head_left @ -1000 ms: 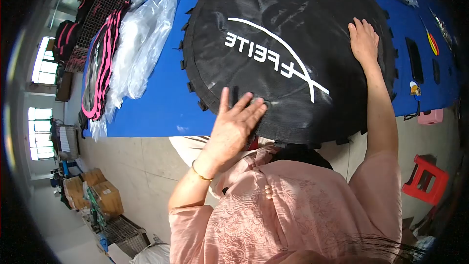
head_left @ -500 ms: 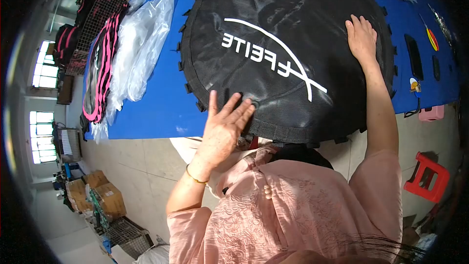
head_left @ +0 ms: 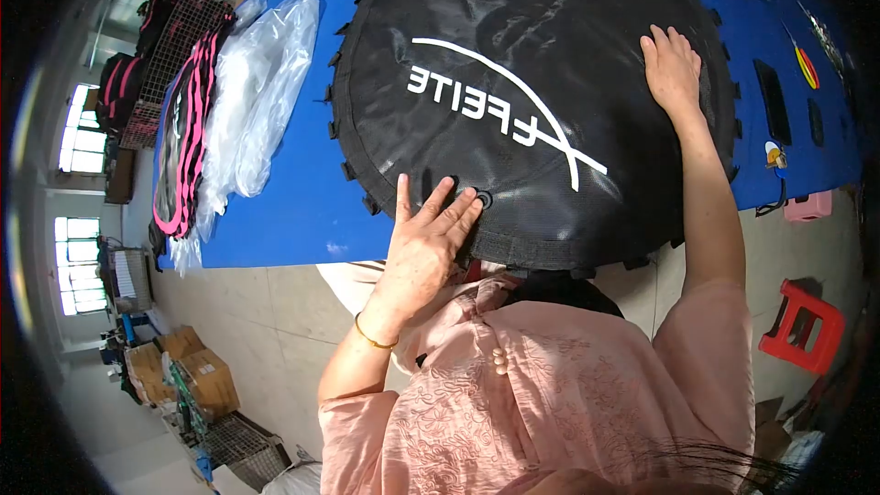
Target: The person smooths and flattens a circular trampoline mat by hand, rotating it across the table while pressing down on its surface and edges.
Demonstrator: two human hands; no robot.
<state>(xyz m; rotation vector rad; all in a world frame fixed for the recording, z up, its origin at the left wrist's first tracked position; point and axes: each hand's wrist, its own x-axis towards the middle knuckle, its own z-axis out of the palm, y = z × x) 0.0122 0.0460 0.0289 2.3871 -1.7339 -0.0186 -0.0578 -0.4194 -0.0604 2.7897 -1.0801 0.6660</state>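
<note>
A large round black mat (head_left: 440, 147), like a trampoline mat with webbing tabs around its rim, lies on the blue table (head_left: 275, 229). White lettering and a curved white logo (head_left: 477, 101) are printed on it, upside down from here. My left hand (head_left: 426, 238) rests on the near left part of the mat with fingers spread, the fingertips beside a small dark ring (head_left: 484, 199). Farther out, my right hand (head_left: 674, 69) lies flat on the right side of the mat. Neither hand grips anything.
Clear plastic bags (head_left: 266, 92) and pink-and-black striped pieces (head_left: 188, 137) lie at the table's left. A dark phone-like slab (head_left: 773, 101) and a red-yellow tool (head_left: 807, 67) are on the right. A red stool (head_left: 802, 328) and cardboard boxes (head_left: 206, 380) stand on the floor.
My left hand has slid slightly right over the mat, closer to the small ring. My right hand stays in about the same place on it. The view has shifted a little.
</note>
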